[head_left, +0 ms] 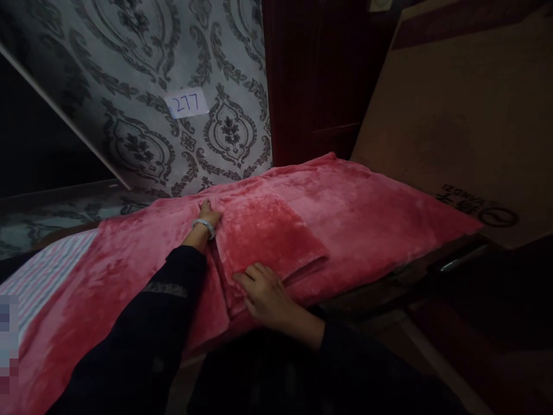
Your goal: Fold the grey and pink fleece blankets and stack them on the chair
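1. Currently, your left hand (210,216) lies near the middle of the frame, its fingers pointing away from you, on the far end of a folded edge; you cannot tell from this view whether they pinch the fabric or only press on it.
2. Your right hand (268,295) sits lower, just below the frame's centre, its fingers bent and reaching leftward onto the near side of the fold; whether thumb and finger close on the edge cannot be told.
3. Under both your hands is a pink-red plush blanket (358,213), stretching from the lower left of the frame across the centre to the right.
4. Between and to the right of your hands, a deeper red folded flap (268,230) lies on top, with layered edges showing at its left and its lower right corner.
5. Around your left wrist is a pale bracelet (211,230), and dark sleeves cover both your arms.
6. At the left of the frame, a striped cloth (52,274) shows beside the blanket.
7. Behind, in the upper left, patterned wallpaper (142,69) bears a paper label (187,103) reading 277.
8. At the upper right, a cardboard sheet (453,109) with dark printing stands beside the blanket.
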The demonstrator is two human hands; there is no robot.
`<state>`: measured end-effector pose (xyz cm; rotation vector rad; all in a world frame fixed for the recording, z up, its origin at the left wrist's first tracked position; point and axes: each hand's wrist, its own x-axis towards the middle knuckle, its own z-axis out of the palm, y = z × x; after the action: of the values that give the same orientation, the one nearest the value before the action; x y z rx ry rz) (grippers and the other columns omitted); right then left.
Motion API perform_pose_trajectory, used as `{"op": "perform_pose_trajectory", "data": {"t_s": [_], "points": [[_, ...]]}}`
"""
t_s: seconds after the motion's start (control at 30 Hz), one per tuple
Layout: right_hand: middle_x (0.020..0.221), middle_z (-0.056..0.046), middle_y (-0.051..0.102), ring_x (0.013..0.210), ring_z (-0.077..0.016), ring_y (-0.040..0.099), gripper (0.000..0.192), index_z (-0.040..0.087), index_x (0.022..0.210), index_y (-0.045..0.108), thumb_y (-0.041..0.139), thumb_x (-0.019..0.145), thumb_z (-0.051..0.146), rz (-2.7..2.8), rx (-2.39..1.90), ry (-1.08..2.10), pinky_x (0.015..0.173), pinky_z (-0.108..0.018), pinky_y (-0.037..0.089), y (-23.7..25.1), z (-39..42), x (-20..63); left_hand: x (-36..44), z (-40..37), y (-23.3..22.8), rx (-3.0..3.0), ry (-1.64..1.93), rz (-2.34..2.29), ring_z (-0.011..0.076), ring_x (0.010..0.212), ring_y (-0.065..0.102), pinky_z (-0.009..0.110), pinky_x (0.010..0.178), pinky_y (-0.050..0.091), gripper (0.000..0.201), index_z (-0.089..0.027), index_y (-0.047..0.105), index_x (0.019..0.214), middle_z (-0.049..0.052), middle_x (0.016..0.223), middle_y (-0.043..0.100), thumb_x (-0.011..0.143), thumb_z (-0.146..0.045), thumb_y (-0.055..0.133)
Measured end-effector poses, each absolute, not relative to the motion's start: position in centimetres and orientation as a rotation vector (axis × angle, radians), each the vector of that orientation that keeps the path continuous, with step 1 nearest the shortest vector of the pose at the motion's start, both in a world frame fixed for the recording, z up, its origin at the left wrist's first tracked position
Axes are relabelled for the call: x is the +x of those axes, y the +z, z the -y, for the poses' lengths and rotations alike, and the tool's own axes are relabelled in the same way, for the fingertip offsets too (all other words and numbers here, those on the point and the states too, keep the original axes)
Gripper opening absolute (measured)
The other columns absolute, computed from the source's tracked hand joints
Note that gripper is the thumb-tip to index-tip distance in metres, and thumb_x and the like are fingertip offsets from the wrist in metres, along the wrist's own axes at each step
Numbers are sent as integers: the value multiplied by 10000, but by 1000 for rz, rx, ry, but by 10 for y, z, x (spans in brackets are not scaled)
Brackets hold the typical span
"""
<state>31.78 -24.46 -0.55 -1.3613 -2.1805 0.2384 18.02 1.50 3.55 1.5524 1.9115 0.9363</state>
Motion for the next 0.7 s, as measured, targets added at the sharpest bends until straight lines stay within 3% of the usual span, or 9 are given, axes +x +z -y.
{"op": "perform_pose_trajectory", "data": {"t_s": [0.13,0.3,0.43,0.57,0.7], "points": [[1026,-67,603,976,-226,497,350,180,1233,622,578,893,108,2220,-1332,247,844,-342,400,-6,246,317,177,-9,32,1523,919,-1898,334,1287,588,411,1084,459,906,-164,446,1500,168,1382,617,650,3,713],[1022,-58,604,987,-213,508,356,200,1203,631,575,875,76,2234,-1324,296,851,-325,401,-9,245,319,180,-13,27,1412,975,-1859,302,1185,650,367,988,523,962,-158,362,1533,174,1351,634,652,-27,726],[1027,-55,607,992,-220,516,342,223,1183,641,575,870,99,2228,-1352,350,836,-330,398,-13,244,318,179,-13,26,1344,1069,-1809,284,1145,670,316,943,530,934,-146,401,1506,191,1362,630,639,43,692],[1100,-61,620,1038,-231,519,433,240,1240,632,554,845,83,2237,-1364,430,868,-342,400,-19,245,317,174,-14,26,1286,1201,-1714,257,1170,661,256,863,560,956,-210,437,1493,152,1423,600,615,62,699],[1158,-61,625,1069,-232,521,480,249,1274,629,519,840,75,2241,-1338,516,917,-348,395,-19,245,316,173,-22,28,1240,1287,-1643,250,1120,682,270,844,574,958,-218,434,1502,156,1369,636,634,24,760]]}}
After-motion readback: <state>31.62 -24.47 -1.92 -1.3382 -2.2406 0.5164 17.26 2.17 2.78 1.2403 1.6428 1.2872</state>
